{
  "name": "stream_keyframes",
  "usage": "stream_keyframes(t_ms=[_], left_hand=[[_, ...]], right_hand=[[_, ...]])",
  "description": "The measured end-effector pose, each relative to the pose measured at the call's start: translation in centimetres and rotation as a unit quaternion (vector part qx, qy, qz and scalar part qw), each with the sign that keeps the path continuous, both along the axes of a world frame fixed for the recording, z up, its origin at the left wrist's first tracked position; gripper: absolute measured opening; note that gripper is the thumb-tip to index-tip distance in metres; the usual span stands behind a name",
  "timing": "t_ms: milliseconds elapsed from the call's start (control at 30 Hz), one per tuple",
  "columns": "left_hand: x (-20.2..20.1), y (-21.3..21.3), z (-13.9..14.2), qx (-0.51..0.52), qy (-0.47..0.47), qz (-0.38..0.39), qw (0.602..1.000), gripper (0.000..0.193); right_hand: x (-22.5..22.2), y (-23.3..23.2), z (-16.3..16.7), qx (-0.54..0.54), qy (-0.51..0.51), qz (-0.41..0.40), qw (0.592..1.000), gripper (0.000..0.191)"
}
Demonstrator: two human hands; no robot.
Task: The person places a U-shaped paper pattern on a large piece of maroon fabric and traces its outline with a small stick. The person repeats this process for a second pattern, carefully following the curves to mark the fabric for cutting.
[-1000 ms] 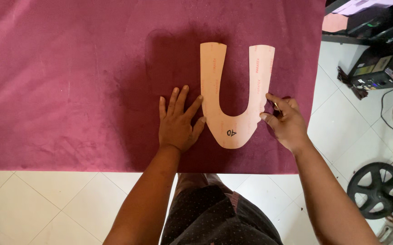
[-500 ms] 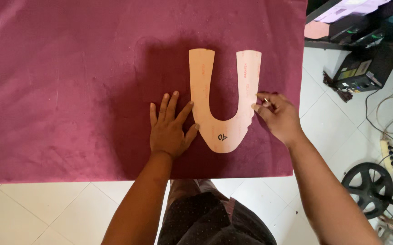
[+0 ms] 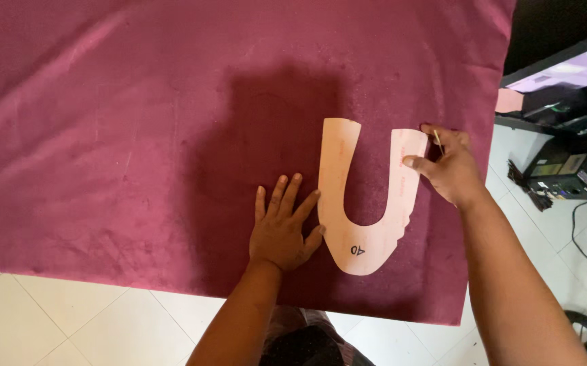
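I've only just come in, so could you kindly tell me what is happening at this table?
A person is working on a dark red cloth spread out flat. A U-shaped tan card pattern lies on it. The left hand presses flat on the cloth, its fingers against the pattern's left edge. The right hand is at the top of the pattern's right arm, holding a thin stick-like marking tool against its outer edge. Whether a line shows on the cloth cannot be told.

I count one U-shaped card pattern (image 3: 368,224) on one maroon cloth (image 3: 137,135) — nothing else lies on it. My two hands are there — left (image 3: 281,234), right (image 3: 449,169) — with one thin marker (image 3: 437,141) in my right.
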State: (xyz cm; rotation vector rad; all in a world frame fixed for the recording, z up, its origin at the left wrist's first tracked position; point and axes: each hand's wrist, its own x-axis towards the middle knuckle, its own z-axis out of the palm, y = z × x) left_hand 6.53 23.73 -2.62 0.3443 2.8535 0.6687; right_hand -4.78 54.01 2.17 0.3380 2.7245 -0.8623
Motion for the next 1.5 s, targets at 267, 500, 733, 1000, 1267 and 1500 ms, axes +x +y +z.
stream_keyframes(t_ms=[267,500,733,1000,1267,1500], left_hand=[[0.2,-0.2,-0.6,-0.004,0.014,-0.005,1.000,0.063],[0.2,-0.3,-1.1,0.012,0.005,-0.003,1.000,0.063],[0.2,-0.2,-1.0,0.008,-0.009,-0.001,1.000,0.063],[0.2,0.0,-1.2,-0.009,0.006,-0.006,1.000,0.064],[0.4,0.0,-1.5,0.002,0.011,0.002,1.000,0.058],[0.5,-0.1,-2.5,-0.028,0.009,0.003,1.000,0.054]], right_hand=[[0.3,0.5,-1.9,-0.020,0.018,-0.039,0.999,0.072],[0.5,0.9,-2.3,-0.017,0.045,-0.004,0.999,0.062],[0.9,1.8,-2.6,-0.113,0.036,-0.038,0.992,0.054],[1.0,2.1,-2.9,-0.079,0.047,-0.025,0.995,0.054],[1.3,2.3,-3.0,-0.071,0.044,-0.023,0.996,0.055],[1.4,2.9,-3.9,-0.079,0.051,-0.018,0.995,0.055]])
